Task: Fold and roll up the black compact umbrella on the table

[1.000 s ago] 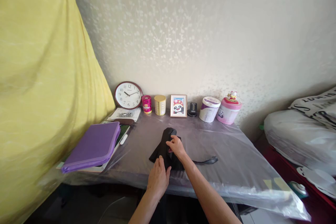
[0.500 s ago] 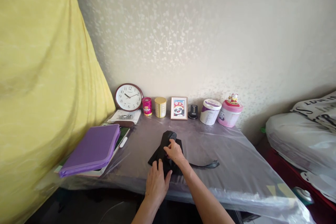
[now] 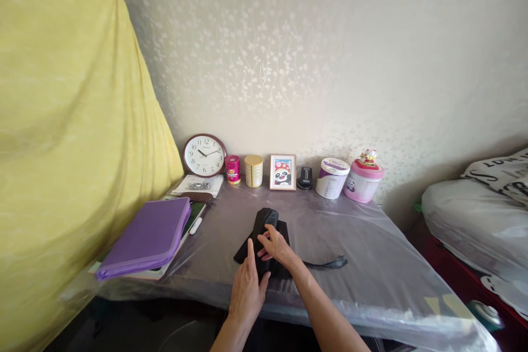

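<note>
A folded black cloth-like item (image 3: 266,217) lies near the front middle of the table, and a thin black strap (image 3: 330,263) runs out from it to the right. My left hand (image 3: 247,286) rests at its lower left side, index finger raised and thumb apart, holding nothing. Over the middle of the black item is my right hand (image 3: 274,245), its fingers spread and touching the upper surface. Part of the item is hidden beneath both hands.
A plastic-covered table (image 3: 371,247) carries a purple folder (image 3: 144,234) at left. Along the wall stand a clock (image 3: 205,155), a pink can (image 3: 232,169), a yellow can (image 3: 253,171), a picture frame (image 3: 282,172), a white tub (image 3: 332,178) and a pink tub (image 3: 363,182).
My left index finger has lifted off the black item. My right hand's fingers have opened from a pinch and moved slightly down. The view has shifted a little.
</note>
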A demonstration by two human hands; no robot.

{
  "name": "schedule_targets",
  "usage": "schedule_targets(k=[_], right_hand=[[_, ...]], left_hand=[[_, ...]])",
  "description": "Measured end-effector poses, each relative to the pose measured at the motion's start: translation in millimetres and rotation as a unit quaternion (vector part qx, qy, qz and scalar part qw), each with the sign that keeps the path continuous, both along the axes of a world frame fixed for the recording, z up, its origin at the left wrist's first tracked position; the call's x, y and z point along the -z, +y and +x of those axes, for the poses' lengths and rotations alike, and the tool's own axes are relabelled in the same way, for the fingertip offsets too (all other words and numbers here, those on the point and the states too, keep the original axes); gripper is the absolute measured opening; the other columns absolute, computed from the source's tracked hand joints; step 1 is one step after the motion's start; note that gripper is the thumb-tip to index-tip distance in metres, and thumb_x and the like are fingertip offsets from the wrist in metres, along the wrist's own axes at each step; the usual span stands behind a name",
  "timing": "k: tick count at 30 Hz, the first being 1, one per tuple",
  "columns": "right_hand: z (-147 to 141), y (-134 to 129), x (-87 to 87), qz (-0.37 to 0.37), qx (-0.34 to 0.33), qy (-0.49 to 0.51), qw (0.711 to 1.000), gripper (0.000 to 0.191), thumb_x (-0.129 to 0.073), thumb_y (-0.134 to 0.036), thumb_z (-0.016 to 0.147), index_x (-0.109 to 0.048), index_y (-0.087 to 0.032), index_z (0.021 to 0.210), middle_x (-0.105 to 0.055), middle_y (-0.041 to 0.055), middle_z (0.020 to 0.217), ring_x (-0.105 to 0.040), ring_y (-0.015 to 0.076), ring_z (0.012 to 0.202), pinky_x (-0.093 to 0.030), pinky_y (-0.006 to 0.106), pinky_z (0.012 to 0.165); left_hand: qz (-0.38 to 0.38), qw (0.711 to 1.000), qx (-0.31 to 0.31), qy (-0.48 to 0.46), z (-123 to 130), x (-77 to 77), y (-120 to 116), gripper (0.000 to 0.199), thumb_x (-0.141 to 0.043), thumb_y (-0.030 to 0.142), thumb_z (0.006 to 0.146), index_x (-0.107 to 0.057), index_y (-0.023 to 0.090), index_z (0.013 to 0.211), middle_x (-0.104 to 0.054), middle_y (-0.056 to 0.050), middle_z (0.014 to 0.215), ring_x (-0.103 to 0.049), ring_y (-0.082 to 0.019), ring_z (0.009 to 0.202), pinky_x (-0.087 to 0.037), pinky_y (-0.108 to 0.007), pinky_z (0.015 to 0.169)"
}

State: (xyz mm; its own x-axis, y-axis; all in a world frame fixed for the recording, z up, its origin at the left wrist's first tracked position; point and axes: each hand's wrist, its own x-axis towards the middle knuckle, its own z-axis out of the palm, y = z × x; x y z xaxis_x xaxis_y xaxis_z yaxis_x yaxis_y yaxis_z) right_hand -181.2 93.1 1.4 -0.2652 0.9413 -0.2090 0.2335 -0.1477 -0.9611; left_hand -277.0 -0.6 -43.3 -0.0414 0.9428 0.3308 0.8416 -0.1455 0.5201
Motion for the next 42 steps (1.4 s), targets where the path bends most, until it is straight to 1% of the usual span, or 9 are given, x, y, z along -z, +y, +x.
schedule_targets(k=[2, 5, 8, 13, 18, 23, 32, 37, 42], right_hand=[[0.7, 2.3, 3.6, 0.009, -0.003, 0.006, 1.000, 0.040, -0.045, -0.024, 0.082, -0.041, -0.018, 0.122, -0.056, 0.0094, 0.105, -0.063, 0.0097, 0.051, -0.053, 0.024, 0.043], [2.0, 5.9, 9.8, 0.035, 0.003, -0.024, 0.999, 0.037, -0.041, -0.018, 0.082, -0.046, -0.018, 0.118, -0.061, 0.0061, 0.097, -0.061, 0.0083, 0.048, -0.051, 0.022, 0.043], [3.9, 3.7, 14.0, 0.137, 0.016, -0.087, 0.987, 0.036, -0.038, -0.013, 0.080, -0.053, -0.018, 0.112, -0.063, 0.0028, 0.088, -0.058, 0.0074, 0.048, -0.051, 0.021, 0.048], [11.0, -15.9, 15.9, 0.405, 0.013, -0.177, 0.897, 0.031, -0.041, -0.013, 0.082, -0.063, -0.020, 0.102, -0.065, 0.0058, 0.090, -0.061, 0.0164, 0.085, -0.049, 0.032, 0.081], [18.8, -14.2, 28.9, 0.499, -0.041, -0.221, 0.837, 0.031, -0.040, -0.018, 0.088, -0.060, -0.022, 0.112, -0.060, 0.0072, 0.118, -0.047, 0.0203, 0.118, -0.036, 0.043, 0.100], [16.2, 17.8, 37.8, 0.478, -0.050, -0.267, 0.835, 0.035, -0.037, -0.021, 0.090, -0.054, -0.025, 0.121, -0.056, 0.0051, 0.125, -0.039, 0.0194, 0.126, -0.026, 0.047, 0.105], [11.6, 72.1, 35.5, 0.400, -0.013, -0.284, 0.871, 0.033, -0.037, -0.023, 0.089, -0.058, -0.026, 0.114, -0.055, 0.0034, 0.127, -0.038, 0.0195, 0.126, -0.020, 0.046, 0.106], [20.0, 86.7, 34.9, 0.312, 0.101, -0.195, 0.924, 0.033, -0.046, -0.027, 0.082, -0.062, -0.020, 0.110, -0.058, 0.0082, 0.122, -0.048, 0.0210, 0.118, -0.029, 0.037, 0.103], [57.5, 75.7, 46.6, 0.222, 0.219, -0.143, 0.939, 0.038, -0.038, -0.027, 0.081, -0.061, -0.013, 0.107, -0.063, 0.0153, 0.109, -0.058, 0.0232, 0.104, -0.040, 0.040, 0.093]], left_hand=[[-0.022, 1.000, 0.013, 0.010, 0.1, -6.9, -1.8, 0.068, -0.036, 0.026, 0.087, 0.006, 0.018, 0.141, -0.053, -0.010, 0.116, -0.055, -0.019, 0.102, -0.045, -0.031, 0.083], [-0.047, 0.996, -0.002, 0.080, 1.6, -10.3, -3.1, 0.059, -0.036, 0.024, 0.088, -0.011, 0.023, 0.141, -0.055, -0.008, 0.105, -0.057, -0.020, 0.093, -0.045, -0.032, 0.079], [-0.042, 0.991, -0.025, 0.124, 3.6, -4.0, -2.2, 0.053, -0.039, 0.024, 0.087, -0.025, 0.022, 0.138, -0.054, -0.010, 0.107, -0.057, -0.021, 0.093, -0.046, -0.032, 0.079], [-0.008, 0.990, -0.039, 0.138, 3.1, 14.0, 1.1, 0.050, -0.040, 0.026, 0.087, -0.031, 0.019, 0.136, -0.054, -0.013, 0.113, -0.057, -0.023, 0.098, -0.046, -0.033, 0.081], [0.005, 0.991, -0.039, 0.125, 2.2, 23.8, 1.6, 0.051, -0.038, 0.026, 0.087, -0.030, 0.017, 0.136, -0.053, -0.014, 0.118, -0.054, -0.023, 0.104, -0.045, -0.035, 0.086], [-0.057, 0.993, -0.022, 0.101, 2.2, 15.8, -1.4, 0.062, -0.042, 0.025, 0.083, -0.019, 0.017, 0.140, -0.050, -0.014, 0.123, -0.049, -0.024, 0.112, -0.040, -0.035, 0.092], [-0.171, 0.984, -0.011, 0.055, 0.5, -4.1, -1.7, 0.064, -0.037, 0.024, 0.083, -0.012, 0.018, 0.141, -0.042, -0.012, 0.133, -0.042, -0.021, 0.119, -0.032, -0.030, 0.097], [-0.168, 0.985, -0.017, 0.046, -1.6, 1.4, 0.0, 0.063, -0.038, 0.025, 0.083, -0.014, 0.017, 0.141, -0.039, -0.011, 0.135, -0.039, -0.021, 0.122, -0.030, -0.030, 0.099], [-0.116, 0.993, -0.013, 0.020, -2.9, 6.5, -1.6, 0.061, -0.036, 0.025, 0.083, -0.016, 0.018, 0.140, -0.043, -0.013, 0.130, -0.043, -0.022, 0.118, -0.036, -0.033, 0.094]])
